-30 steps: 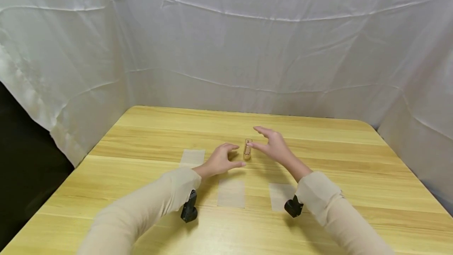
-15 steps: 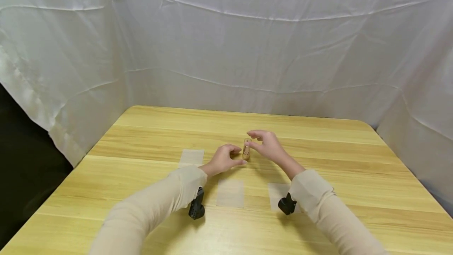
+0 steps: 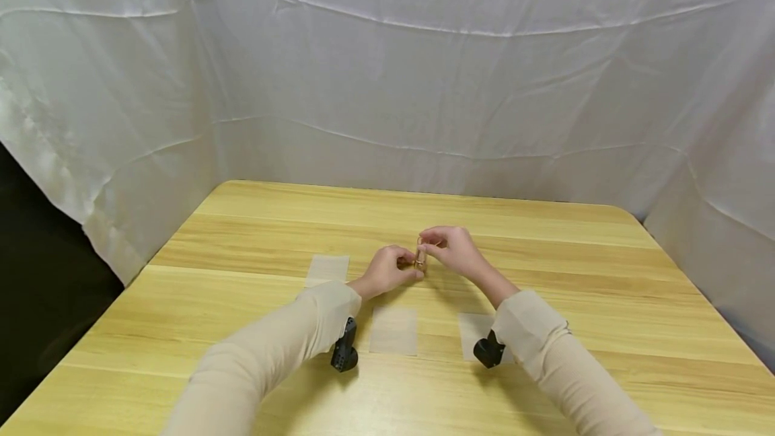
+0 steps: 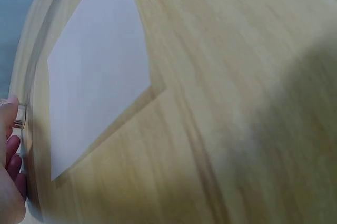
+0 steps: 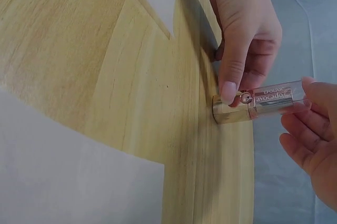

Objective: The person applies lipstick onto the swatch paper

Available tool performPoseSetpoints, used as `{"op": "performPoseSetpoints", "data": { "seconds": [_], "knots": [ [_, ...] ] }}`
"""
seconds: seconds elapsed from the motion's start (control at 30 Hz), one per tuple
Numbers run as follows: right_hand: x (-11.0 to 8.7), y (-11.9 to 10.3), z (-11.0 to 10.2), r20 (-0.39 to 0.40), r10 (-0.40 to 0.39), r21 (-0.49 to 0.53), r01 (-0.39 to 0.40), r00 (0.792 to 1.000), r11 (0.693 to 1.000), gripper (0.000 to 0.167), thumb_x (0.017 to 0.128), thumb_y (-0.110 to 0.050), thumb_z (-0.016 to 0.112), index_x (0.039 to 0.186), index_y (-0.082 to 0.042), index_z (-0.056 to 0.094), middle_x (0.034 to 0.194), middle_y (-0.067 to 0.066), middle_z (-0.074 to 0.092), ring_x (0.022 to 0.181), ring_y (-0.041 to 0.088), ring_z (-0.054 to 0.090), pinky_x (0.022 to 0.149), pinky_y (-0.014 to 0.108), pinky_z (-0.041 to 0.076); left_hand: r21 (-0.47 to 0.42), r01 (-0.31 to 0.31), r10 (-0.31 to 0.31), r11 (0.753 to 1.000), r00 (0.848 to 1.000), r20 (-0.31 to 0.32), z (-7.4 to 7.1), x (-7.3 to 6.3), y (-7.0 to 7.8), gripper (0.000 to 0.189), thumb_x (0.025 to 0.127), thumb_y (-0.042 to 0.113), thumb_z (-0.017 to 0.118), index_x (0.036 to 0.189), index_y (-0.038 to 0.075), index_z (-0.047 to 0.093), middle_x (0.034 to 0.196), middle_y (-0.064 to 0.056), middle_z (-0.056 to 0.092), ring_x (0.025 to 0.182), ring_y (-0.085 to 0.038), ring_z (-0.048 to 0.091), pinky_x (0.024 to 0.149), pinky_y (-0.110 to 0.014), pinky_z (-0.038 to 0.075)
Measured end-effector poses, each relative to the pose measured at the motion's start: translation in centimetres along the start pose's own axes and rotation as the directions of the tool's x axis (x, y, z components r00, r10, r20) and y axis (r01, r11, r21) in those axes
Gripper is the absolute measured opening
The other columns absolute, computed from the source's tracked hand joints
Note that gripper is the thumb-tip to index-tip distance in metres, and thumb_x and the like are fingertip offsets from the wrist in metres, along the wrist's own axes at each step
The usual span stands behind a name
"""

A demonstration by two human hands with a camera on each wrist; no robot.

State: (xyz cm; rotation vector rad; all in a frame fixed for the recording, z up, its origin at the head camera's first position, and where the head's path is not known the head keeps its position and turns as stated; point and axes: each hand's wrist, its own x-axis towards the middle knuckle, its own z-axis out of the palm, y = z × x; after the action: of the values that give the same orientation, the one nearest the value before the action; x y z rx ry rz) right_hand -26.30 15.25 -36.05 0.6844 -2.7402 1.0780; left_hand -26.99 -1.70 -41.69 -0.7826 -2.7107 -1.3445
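Observation:
A small lipstick tube (image 3: pixel 420 259) with a gold base and a clear cap stands upright on the wooden table. Lettering including "avocado" shows on it in the right wrist view. My left hand (image 3: pixel 387 270) pinches the gold base low down, the thumb on the near side. Higher up, my right hand (image 3: pixel 457 251) grips the top of the clear cap (image 5: pixel 274 99) between thumb and fingers. In the left wrist view only a sliver of the tube (image 4: pixel 20 116) shows beside the fingers at the left edge.
Three pale square sheets lie on the table: one at the left (image 3: pixel 327 269), one in the middle (image 3: pixel 393 331), and one at the right (image 3: pixel 471 330), partly covered by the right wrist's black camera (image 3: pixel 488 350). White cloth (image 3: pixel 424 86) hangs behind the table.
Both hands have closed in on the tube. The left fingers now pinch its base, and the right hand has come left and down onto its cap. The tube has barely shifted.

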Motion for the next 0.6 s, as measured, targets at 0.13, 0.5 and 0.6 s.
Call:
{"op": "performPoseSetpoints", "data": {
  "seconds": [0.13, 0.5, 0.6],
  "knots": [
    [0.03, -0.01, 0.08, -0.002, 0.000, 0.007, 0.000, 1.000, 1.000, 0.021, 0.087, -0.006, 0.063, 0.104, 0.005, 0.067, 0.096, 0.018, 0.070, 0.086, 0.027, 0.065, 0.074, 0.036, 0.056, 0.000, -0.003, 0.003, 1.000, 1.000, -0.005, -0.04, 0.05, 0.12, 0.021, 0.080, 0.013, 0.072, 0.095, -0.002, 0.069, 0.091, -0.013, 0.068, 0.086, -0.022, 0.063, 0.078, -0.028, 0.054],
    [-0.08, -0.21, 0.02, -0.036, -0.017, 0.069, 0.020, 0.999, 0.997, 0.021, 0.086, -0.006, 0.064, 0.102, 0.008, 0.066, 0.096, 0.021, 0.069, 0.082, 0.027, 0.066, 0.072, 0.034, 0.057, -0.024, 0.050, -0.050, 0.998, 0.999, 0.006, -0.49, 0.19, -0.06, 0.018, 0.082, 0.014, 0.071, 0.093, 0.000, 0.069, 0.091, -0.012, 0.069, 0.083, -0.017, 0.063, 0.074, -0.023, 0.054],
    [-0.27, -0.11, -0.20, -0.036, 0.002, 0.118, 0.003, 0.999, 0.993, 0.023, 0.086, -0.006, 0.064, 0.104, 0.008, 0.066, 0.099, 0.022, 0.068, 0.082, 0.026, 0.065, 0.070, 0.031, 0.056, -0.057, 0.078, -0.077, 0.995, 0.997, 0.027, -0.92, 0.11, 0.04, 0.018, 0.083, 0.015, 0.070, 0.093, 0.001, 0.069, 0.092, -0.010, 0.070, 0.084, -0.017, 0.063, 0.075, -0.023, 0.054]
  ]
}}
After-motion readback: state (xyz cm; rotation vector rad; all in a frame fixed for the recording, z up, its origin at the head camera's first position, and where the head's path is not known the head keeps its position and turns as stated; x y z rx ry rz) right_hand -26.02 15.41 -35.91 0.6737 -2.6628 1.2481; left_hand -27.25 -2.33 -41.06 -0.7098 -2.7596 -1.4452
